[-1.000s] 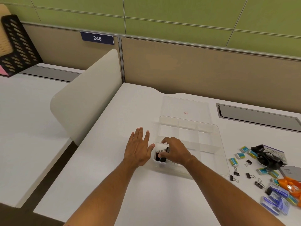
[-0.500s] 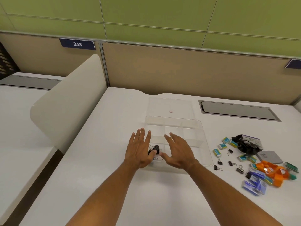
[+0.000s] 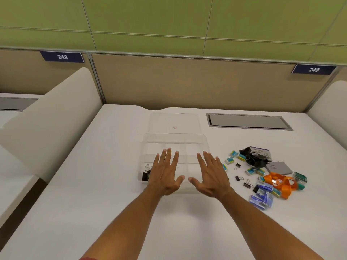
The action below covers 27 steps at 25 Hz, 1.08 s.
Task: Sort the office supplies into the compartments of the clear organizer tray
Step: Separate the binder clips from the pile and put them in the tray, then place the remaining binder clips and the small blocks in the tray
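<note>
1. Your left hand (image 3: pixel 165 174) has its fingers straight and spread apart. It holds nothing. It hangs flat over the near left part of the clear organizer tray (image 3: pixel 203 142).

2. Your right hand (image 3: pixel 211 175) is the same: fingers straight, spread, and holding nothing. It is over the near right part of the tray. I cannot tell if either hand touches the tray.

3. Just beside your left hand, in the near left compartment, sit some black binder clips (image 3: pixel 145 174). So that box has a start. The other compartments look bare.

4. To your right, on the white desk (image 3: pixel 93 184), lies the pile that is not sorted yet. Three loose binder clips (image 3: pixel 238 165) lie nearest the tray, with one more against the pile. Small blue and green boxes (image 3: pixel 230 160) are near them. Farther off are an orange strap (image 3: pixel 283 183), a black bundle (image 3: pixel 254 158), a grey flat thing (image 3: pixel 278 167) and some blue packets (image 3: pixel 262 198).

5. Behind the tray lies a clear lid (image 3: pixel 189 119) with a small pink dot on it.

6. I think you are between two picks: both hands are free and most things are not in the tray yet.

7. Next, it makes sense to send your right hand to the pile. The loose clips are close and match the ones in the tray. They are small, so pinch one with your fingertips, then drop it in the near left box.
</note>
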{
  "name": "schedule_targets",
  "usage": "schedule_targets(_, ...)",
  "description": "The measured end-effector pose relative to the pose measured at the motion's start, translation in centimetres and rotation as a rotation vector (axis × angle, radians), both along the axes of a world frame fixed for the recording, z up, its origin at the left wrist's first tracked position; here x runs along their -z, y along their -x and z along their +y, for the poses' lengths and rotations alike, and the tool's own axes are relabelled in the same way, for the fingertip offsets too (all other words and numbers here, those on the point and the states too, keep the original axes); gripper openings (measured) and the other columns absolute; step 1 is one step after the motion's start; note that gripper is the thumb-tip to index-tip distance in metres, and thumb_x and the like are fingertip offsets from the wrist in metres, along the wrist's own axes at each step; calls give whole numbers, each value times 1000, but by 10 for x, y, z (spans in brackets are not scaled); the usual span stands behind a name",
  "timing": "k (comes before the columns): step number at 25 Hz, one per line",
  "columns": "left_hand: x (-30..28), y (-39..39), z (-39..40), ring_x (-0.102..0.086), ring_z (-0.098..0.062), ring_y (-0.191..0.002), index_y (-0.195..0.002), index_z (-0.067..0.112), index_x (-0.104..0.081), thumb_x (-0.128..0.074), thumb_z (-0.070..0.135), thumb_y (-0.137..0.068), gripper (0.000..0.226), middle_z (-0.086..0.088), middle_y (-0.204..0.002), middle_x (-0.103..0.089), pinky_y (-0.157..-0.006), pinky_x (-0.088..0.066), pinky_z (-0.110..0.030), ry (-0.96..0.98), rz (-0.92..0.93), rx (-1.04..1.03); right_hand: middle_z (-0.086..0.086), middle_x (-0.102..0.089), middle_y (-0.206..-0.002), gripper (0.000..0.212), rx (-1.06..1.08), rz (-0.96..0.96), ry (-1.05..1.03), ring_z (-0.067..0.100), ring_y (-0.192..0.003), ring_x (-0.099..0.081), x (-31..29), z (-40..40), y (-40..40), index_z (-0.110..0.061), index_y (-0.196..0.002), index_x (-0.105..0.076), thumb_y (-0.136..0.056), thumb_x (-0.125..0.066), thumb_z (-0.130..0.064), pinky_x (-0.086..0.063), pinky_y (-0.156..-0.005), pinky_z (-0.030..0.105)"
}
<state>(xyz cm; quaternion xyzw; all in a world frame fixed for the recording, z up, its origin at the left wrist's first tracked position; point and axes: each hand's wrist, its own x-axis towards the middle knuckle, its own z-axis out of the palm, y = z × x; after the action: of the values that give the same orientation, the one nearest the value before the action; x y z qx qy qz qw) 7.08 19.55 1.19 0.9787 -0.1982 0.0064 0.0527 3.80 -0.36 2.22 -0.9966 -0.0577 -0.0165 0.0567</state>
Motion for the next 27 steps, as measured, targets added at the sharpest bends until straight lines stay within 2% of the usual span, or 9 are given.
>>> schedule_targets(7,0,27,-72,17,-28,-146,-149,22,18,-30,65,-88,89,-13,-158,18,-116,14,-44,-10,0,7,10,7,-162,97,22,57,2,25,-150,7,3,-82,22,-21,-153,7,-81,-27,-76,3,-121,46)
schedule_targets(16,14,50,-145,7,-25,-148,-152,20,8,-35,61,-86,88,-10,-161,7,-117,7,-39,21,41,8,8,4,-162,95,-8,105,-22,24,-150,5,21,-155,31,-21,-153,5,-82,-28,-75,3,-121,46)
schedule_targets(18,16,54,-158,-2,-27,-148,-153,17,-1,-38,58,-86,86,-11,-161,-3,-118,3,-38,22,36,30,8,3,-162,96,-17,126,-37,24,-150,4,25,-167,31,-21,-153,5,-82,-31,-75,2,-120,44)
schedule_targets(20,16,56,-173,-20,-30,-144,-151,14,-15,-43,52,-85,82,-13,-157,-22,-118,-10,-40,-8,13,49,7,1,-163,97,-27,142,-46,24,-150,2,27,-179,30,-22,-153,4,-81,-34,-74,0,-120,44)
schedule_targets(23,15,55,-195,-43,-28,-121,-140,11,-36,-52,41,-82,68,-10,-135,-48,-105,-32,-41,-100,-5,52,8,-3,-162,96,-37,144,-57,25,-150,-2,28,-191,28,-23,-153,2,-81,-38,-71,-1,-120,42)
schedule_targets(25,16,55,-205,-47,-27,-113,-129,10,-47,-54,32,-80,54,-9,-123,-53,-100,-33,-41,-170,17,39,9,-7,-162,95,-41,139,-76,25,-149,-6,29,-195,28,-22,-153,-2,-81,-43,-67,-4,-121,42)
schedule_targets(27,18,53,-212,-48,-27,-111,-121,10,-52,-55,23,-79,44,-9,-117,-55,-103,-28,-43,-259,47,32,9,-14,-161,92,-34,139,-95,26,-148,-12,29,-198,28,-22,-153,-7,-80,-47,-60,-9,-120,41)
